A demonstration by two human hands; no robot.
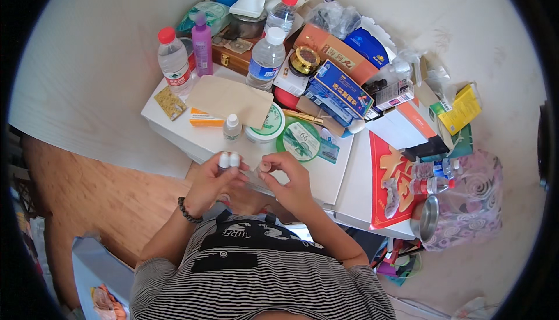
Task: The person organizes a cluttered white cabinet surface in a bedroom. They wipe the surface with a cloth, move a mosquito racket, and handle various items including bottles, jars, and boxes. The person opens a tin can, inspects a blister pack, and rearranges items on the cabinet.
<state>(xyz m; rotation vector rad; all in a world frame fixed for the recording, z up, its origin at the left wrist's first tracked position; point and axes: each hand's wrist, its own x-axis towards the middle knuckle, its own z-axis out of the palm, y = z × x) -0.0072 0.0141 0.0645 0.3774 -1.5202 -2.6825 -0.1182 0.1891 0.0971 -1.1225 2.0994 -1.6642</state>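
My left hand (211,185), with a dark bead bracelet on its wrist, is closed on two small white-capped bottles (229,160) held side by side. Their lower parts are hidden by the fingers. Close by on the right, my right hand (290,184) pinches a small round tan piece (265,167) between thumb and fingers; its kind is too small to tell. Both hands hover at the front edge of the white cabinet top (326,183). Just beyond them stand a small white-capped dropper bottle (232,126), a white round tub (266,125) and a green round tub (300,141).
A beige sheet (230,100) lies over an orange box (205,119). Water bottles (174,64) and a purple bottle (202,46) stand behind at the left. Boxes (343,90) are piled at the back right. A metal bowl (428,218) sits at the right edge.
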